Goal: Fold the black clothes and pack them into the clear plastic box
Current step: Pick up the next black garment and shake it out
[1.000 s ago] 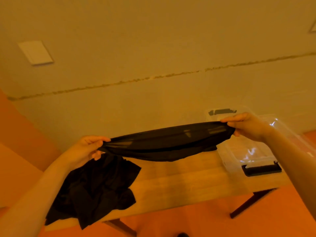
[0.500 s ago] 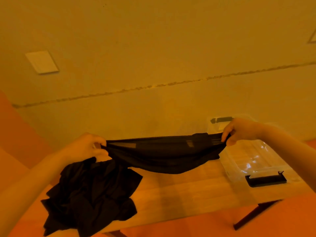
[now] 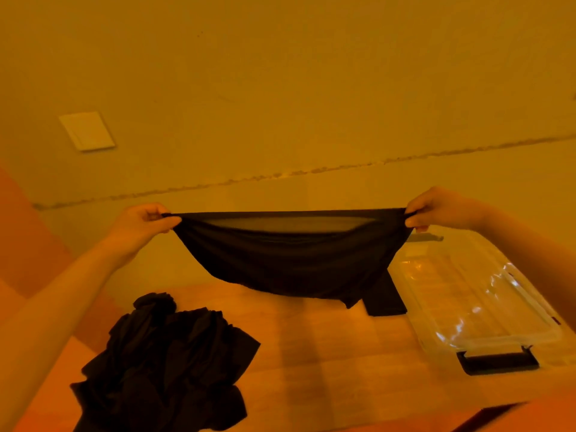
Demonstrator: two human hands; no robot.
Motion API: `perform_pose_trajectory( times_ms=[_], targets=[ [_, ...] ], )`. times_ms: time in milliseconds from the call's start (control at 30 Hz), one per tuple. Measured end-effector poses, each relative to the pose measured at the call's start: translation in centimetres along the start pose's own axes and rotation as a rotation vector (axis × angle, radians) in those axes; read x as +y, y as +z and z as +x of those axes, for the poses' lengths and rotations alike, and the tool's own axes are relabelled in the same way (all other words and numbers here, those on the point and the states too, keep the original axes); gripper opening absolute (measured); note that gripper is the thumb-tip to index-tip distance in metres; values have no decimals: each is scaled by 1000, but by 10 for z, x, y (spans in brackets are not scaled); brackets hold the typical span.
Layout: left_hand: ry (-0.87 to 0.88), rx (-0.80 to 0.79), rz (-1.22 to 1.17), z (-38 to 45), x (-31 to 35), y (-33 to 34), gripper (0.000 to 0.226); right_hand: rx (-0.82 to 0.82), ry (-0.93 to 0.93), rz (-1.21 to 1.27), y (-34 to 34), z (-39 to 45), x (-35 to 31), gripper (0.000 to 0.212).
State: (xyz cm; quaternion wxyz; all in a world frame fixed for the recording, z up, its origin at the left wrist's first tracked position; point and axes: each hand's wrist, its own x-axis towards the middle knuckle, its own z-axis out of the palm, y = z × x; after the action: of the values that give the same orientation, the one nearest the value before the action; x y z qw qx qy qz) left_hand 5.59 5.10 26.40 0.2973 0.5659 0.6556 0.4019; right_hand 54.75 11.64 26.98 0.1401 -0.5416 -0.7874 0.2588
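A black garment (image 3: 290, 260) hangs stretched in the air above the wooden table (image 3: 327, 353). My left hand (image 3: 145, 222) pinches its left top corner and my right hand (image 3: 436, 208) pinches its right top corner, so the top edge is taut between them. Its lower right part dangles down to the table beside the clear plastic box (image 3: 486, 310). That box stands at the table's right, open on top, with a black latch on its near end. A crumpled heap of black clothes (image 3: 168, 366) lies on the table at the near left.
A pale wall rises right behind the table, with a white plate (image 3: 87, 130) on it at the upper left. Orange floor shows left of the table and at the bottom right. A dark table leg (image 3: 495, 416) shows at the bottom right.
Both hands have lifted and pulled apart, stretching the garment flat and higher above the table. The view has tilted further down onto the table.
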Motion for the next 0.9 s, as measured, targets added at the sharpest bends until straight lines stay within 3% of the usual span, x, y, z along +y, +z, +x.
perform_pose_trajectory(
  times_ms=[67, 233, 300, 367, 467, 533, 700, 900],
  targets=[
    [127, -3, 251, 2, 12, -3, 13, 46, 22, 48, -13, 10, 1, 18],
    [395, -197, 921, 14, 31, -21, 19, -51, 61, -324, -43, 38, -11, 24],
    [448, -157, 874, 18, 37, -24, 25, 18, 30, -369, -53, 46, -15, 34],
    [412, -30, 617, 25, 44, -25, 34, 153, -32, -233, -62, 52, -17, 34],
    [266, 90, 348, 37, 53, -29, 26, 272, -55, -41, -77, 57, -23, 5],
    [239, 61, 392, 40, 59, -32, 16, 232, -57, -111, -87, 65, -25, 7],
    [403, 12, 750, 46, 68, -35, 21, 75, -136, -443, -104, 87, -39, 12],
    [473, 58, 708, 50, 84, -42, 21, 70, -194, -589, -118, 116, -44, 27]
  ],
)
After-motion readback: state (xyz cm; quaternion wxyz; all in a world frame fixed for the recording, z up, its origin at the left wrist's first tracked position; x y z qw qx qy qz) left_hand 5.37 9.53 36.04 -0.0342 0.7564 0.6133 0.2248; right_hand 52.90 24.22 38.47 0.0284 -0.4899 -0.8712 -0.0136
